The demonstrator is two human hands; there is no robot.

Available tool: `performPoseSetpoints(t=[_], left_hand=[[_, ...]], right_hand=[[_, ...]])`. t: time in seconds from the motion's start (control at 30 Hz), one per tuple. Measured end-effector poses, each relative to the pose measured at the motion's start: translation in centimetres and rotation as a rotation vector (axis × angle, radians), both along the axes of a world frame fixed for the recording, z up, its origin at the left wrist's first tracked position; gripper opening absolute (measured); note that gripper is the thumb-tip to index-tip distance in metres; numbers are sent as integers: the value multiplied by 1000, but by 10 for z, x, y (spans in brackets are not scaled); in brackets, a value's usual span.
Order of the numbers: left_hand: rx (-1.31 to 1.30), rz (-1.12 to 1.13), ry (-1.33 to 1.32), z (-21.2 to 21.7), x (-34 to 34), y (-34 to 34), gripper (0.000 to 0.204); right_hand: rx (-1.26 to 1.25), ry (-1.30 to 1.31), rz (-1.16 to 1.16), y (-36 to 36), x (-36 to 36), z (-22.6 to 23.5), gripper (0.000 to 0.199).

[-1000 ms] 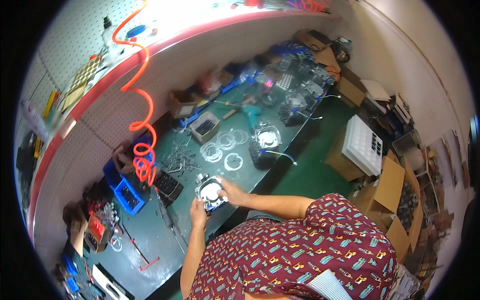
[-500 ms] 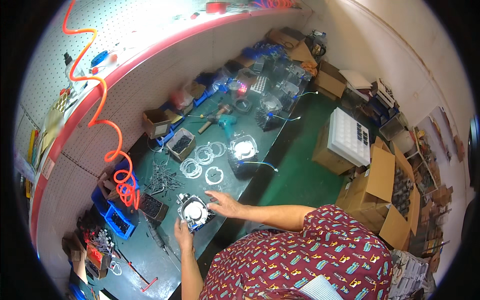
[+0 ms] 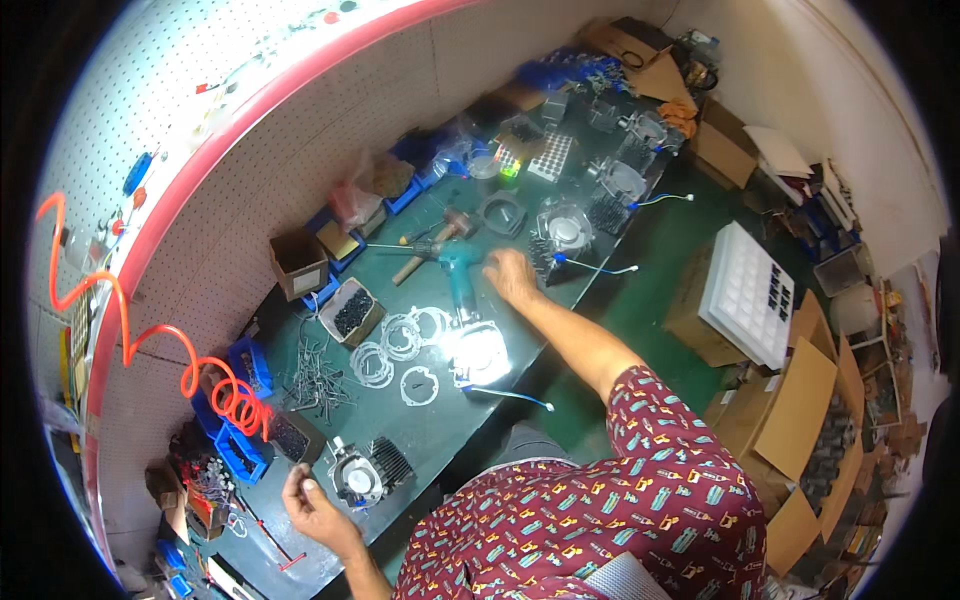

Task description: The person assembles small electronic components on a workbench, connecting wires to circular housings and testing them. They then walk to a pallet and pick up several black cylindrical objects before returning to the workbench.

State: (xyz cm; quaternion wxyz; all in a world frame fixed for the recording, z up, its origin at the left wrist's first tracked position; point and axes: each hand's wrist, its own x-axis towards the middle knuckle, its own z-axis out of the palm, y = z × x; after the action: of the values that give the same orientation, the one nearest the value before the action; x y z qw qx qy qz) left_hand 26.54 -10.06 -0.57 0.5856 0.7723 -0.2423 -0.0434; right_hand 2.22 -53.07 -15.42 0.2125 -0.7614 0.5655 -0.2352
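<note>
My left hand (image 3: 318, 512) is at the near left of the bench, thumb and fingertips drawn together in a pinch. What they may hold is too small to make out. Just right of it lies a finned metal housing (image 3: 357, 478) with a round pale centre, apart from the hand. A small box of dark screws (image 3: 292, 437) stands beyond my left fingertips. My right hand (image 3: 514, 276) is stretched out farther along the bench, fingers loosely bent and apart. It is close to the right side of a teal cordless drill (image 3: 460, 257), which lies with a long bit pointing left.
Thin ring gaskets (image 3: 419, 386) and a pile of metal hex keys or rods (image 3: 318, 377) lie mid-bench. A brightly lit housing (image 3: 478, 352) with a cable sits near the bench edge, more housings (image 3: 564, 228) beyond. A mallet (image 3: 424, 258) lies by the drill. An orange coiled hose (image 3: 190, 372) hangs at left.
My right hand has left the near housing and reached out toward the drill. My left hand has let go of the housing and shifted left toward the screw box. The view has shifted.
</note>
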Motion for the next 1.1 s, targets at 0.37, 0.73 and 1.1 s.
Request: performPoseSetpoints(t=[0.37,0.73,1.1], left_hand=[[333,-86,278,3,-90,-40,14],[358,-161,384,-9,-99,-75,13],[289,-452,203,1,-75,-127,17]], right_hand=[[-70,481,-67,-164,33,-89,27],[68,447,-83,-188,36,-79,17],[203,-465,-87,-133,10,27,22]])
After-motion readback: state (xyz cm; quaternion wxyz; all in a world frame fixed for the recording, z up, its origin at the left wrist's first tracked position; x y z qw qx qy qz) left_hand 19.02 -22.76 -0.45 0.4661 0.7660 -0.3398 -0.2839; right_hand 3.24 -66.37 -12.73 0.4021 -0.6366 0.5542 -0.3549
